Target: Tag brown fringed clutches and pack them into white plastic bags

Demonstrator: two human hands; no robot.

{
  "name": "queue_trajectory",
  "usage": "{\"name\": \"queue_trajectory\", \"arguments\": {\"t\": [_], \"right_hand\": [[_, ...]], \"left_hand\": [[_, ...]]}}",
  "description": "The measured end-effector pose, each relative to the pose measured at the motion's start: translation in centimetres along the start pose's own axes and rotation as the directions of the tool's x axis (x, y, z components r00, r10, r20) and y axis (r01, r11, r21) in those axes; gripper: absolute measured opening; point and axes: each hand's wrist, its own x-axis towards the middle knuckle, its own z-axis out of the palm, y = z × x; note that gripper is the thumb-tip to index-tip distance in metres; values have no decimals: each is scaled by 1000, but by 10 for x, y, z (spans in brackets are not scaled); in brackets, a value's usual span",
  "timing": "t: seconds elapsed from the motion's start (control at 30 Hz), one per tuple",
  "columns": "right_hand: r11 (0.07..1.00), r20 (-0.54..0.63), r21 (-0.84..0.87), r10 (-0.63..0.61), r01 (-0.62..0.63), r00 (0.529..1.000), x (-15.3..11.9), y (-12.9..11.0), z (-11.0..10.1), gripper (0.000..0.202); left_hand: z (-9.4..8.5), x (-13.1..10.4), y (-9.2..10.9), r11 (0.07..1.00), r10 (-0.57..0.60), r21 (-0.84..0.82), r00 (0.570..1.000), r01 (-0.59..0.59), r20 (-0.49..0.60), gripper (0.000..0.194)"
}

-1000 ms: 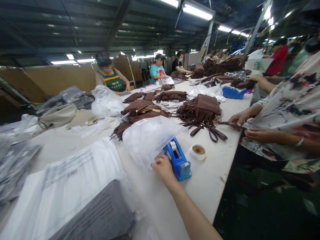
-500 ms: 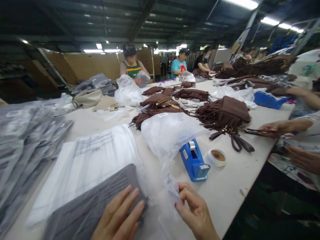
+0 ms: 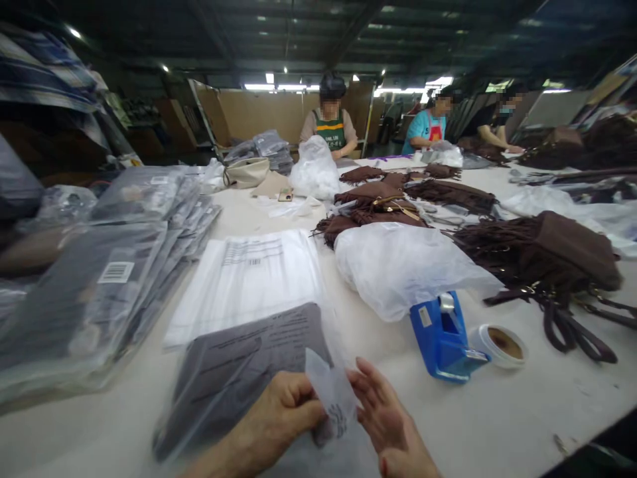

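Observation:
My left hand [image 3: 286, 411] pinches a small clear plastic bag [image 3: 331, 392] with dark print on it, above the right part of a dark grey item in a clear bag [image 3: 233, 365]. Close by on the right, my right hand [image 3: 383, 418] has its fingers apart, with fingertips beside the small bag's edge. Behind the grey item lies a stack of white printed plastic bags [image 3: 263, 265]. A blue tape dispenser [image 3: 445, 342] stands to the right of my hands.
Grey bagged items [image 3: 94, 285] are piled at the left. A crumpled clear bag [image 3: 398, 265] and brown fringed bags [image 3: 552, 252] lie at the centre and right. A round tape roll [image 3: 505, 342] sits beside the dispenser. Several people work across the white table [image 3: 527, 411].
The view has swung left. My left hand has come off the flat grey item and taken hold of the small bag. My right hand has released it and opened.

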Motion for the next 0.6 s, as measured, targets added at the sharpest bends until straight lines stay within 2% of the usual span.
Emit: {"name": "queue_trajectory", "arguments": {"t": [0.07,0.1,0.17,0.23,0.3,0.37,0.47,0.53,0.6], "right_hand": [[993,92,8,115,-116,989,5,9,21,85],[990,76,0,144,-144,987,7,13,30,71],[990,-61,15,140,-140,988,9,20,40,44],[989,-242,94,138,-118,960,9,24,41,30],[972,-303,191,190,-136,934,6,26,39,30],[948,-275,268,246,-172,929,3,27,40,36],[913,-253,342,317,-222,914,1,26,53,40],[893,-314,383,365,-235,876,2,25,63,33],[888,-404,417,374,-196,835,5,22,65,29]], "left_hand": [[3,-2,-3,1000,4,0,995,-4,-97,26],[5,-3,-6,1000,4,27,988,0,-157,27],[6,-5,-13,999,-17,37,971,27,-238,30],[5,-8,-20,999,-33,-14,959,30,-281,32],[4,-12,-26,998,-25,-56,948,8,-316,33],[4,-13,-29,998,-13,-68,942,-10,-334,33],[4,-13,-29,1000,1,-25,941,-10,-337,31],[3,-15,-27,1000,6,-4,950,-8,-313,31],[-2,-23,-26,1000,21,28,959,-14,-281,28]]}}
